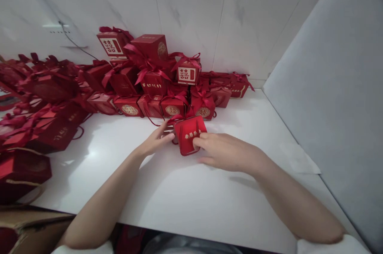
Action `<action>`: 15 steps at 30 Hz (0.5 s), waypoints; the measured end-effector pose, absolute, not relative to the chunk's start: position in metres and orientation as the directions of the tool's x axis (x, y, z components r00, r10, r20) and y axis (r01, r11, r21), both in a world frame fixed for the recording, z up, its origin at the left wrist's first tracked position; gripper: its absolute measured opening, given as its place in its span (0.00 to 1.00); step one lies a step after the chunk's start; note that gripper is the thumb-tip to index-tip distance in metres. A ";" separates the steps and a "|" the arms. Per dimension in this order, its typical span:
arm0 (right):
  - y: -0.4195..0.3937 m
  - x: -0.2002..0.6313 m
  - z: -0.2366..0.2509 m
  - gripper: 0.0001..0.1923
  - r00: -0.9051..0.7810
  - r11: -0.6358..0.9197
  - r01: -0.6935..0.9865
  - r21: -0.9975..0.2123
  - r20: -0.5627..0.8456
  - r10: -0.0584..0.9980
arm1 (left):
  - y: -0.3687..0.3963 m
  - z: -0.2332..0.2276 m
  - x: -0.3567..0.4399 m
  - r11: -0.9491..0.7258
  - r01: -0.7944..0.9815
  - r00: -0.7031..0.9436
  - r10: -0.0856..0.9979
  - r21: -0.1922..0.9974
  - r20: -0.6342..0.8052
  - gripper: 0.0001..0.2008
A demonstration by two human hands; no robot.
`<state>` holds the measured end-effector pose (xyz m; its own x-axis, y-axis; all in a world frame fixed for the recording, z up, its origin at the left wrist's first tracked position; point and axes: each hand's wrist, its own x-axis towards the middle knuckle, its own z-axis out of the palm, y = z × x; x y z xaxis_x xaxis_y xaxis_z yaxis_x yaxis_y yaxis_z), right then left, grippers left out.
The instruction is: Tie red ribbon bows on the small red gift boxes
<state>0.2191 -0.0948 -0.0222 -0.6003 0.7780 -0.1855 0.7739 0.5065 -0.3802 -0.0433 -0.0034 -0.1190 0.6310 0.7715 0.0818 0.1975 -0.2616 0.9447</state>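
White counter (209, 206), red box (188, 136) partly hidden by right hand (223, 152), gold lettering unreadable

Stacked red gift boxes (149, 82) against tiled wall (191, 10)

Red box (189, 134): matt card w/ gold print, satin ribbon. Counter (185, 194): glossy, smooth. Wall tiles (185, 10): polished.

Home-like packing corner, white countertop (191, 190) met marble-look tiled wall (194, 10), red ribboned wedding favour boxes (149, 82) were piled high, cardboard carton (32, 226) sat below.
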 end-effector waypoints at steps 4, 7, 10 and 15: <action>-0.095 0.208 -0.031 0.10 -0.606 0.486 0.792 -0.369 -0.375 0.702 | -0.014 -0.112 -0.034 -0.348 0.188 0.681 0.720 0.919 0.133 0.40; -0.097 0.199 -0.036 0.14 -0.604 0.475 0.796 -0.375 -0.447 0.660 | -0.018 -0.106 -0.033 -0.391 0.260 0.705 0.702 0.883 0.103 0.47; -0.098 0.203 -0.030 0.19 -0.724 0.529 0.681 -0.507 -0.355 0.591 | -0.019 -0.106 -0.033 -0.431 0.277 0.744 0.661 0.859 0.092 0.49; -0.091 0.229 -0.003 0.12 -0.735 0.520 0.549 -0.654 -0.082 0.673 | -0.024 -0.112 -0.022 -0.541 0.264 0.650 0.711 0.799 0.267 0.53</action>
